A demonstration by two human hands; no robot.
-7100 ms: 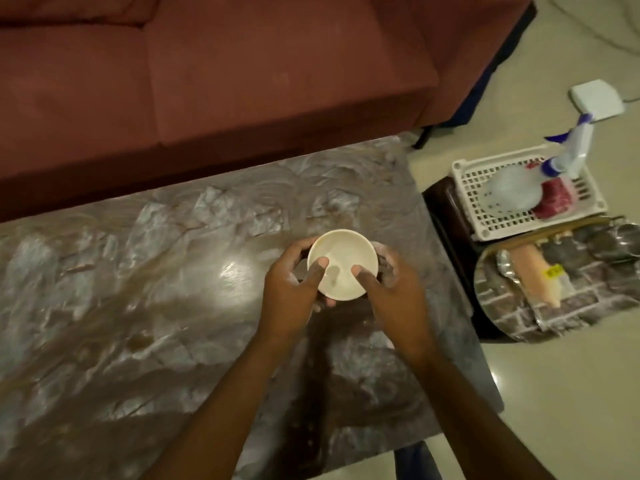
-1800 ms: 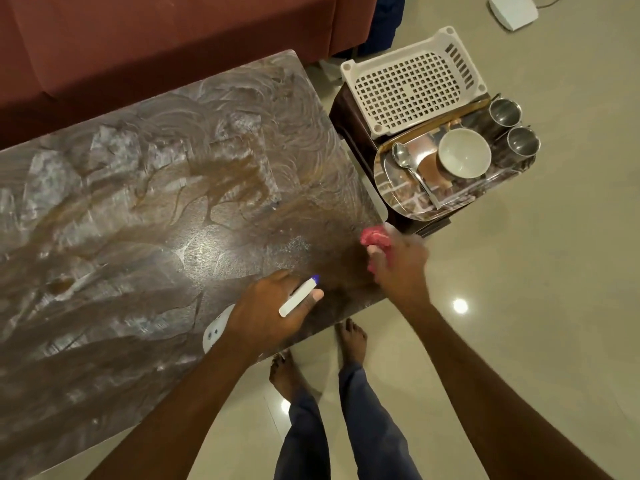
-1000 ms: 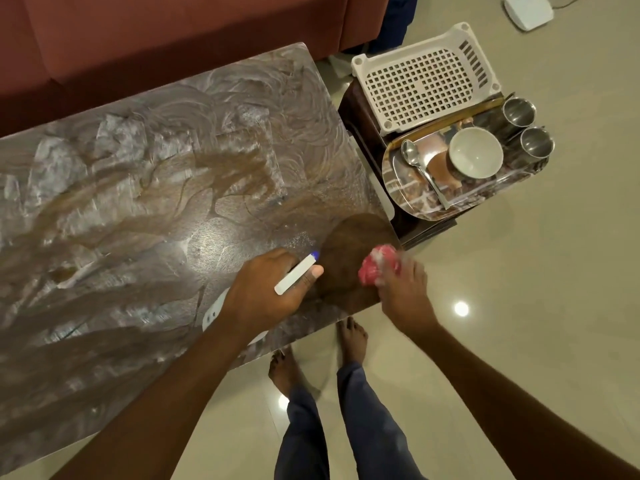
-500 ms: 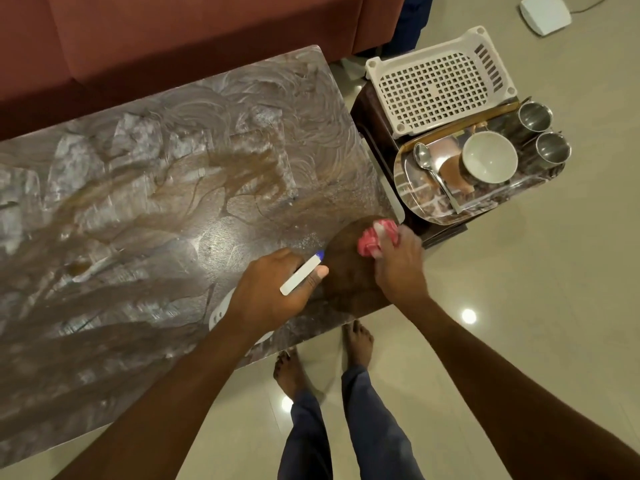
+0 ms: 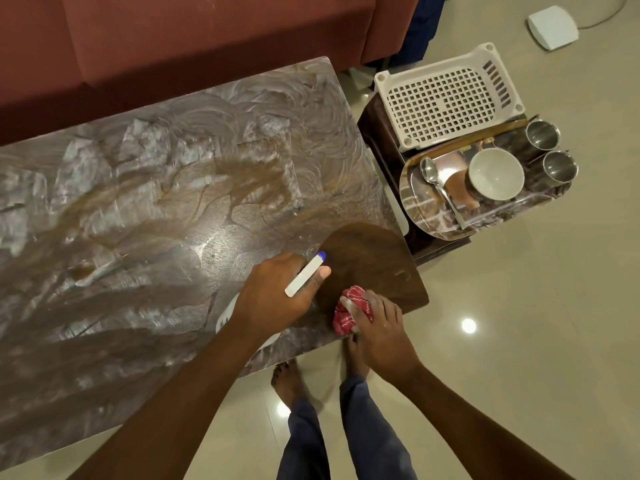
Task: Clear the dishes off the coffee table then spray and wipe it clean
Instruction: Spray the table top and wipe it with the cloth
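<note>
The marbled coffee table is streaked with pale smears, with one dark wiped patch at its near right corner. My right hand presses a crumpled red cloth onto the table at the near edge of that patch. My left hand grips a white spray bottle with a blue nozzle tip, held just above the table to the left of the cloth. The bottle's body is mostly hidden under my hand.
A low side stand to the right carries a white perforated basket and a shiny tray with a white bowl, a spoon and two steel cups. A red sofa runs behind the table. My bare feet stand at the near edge.
My right hand has dragged the red cloth from the table's right edge back toward the near edge, and the dark wiped patch has grown. My left hand keeps the spray bottle in place.
</note>
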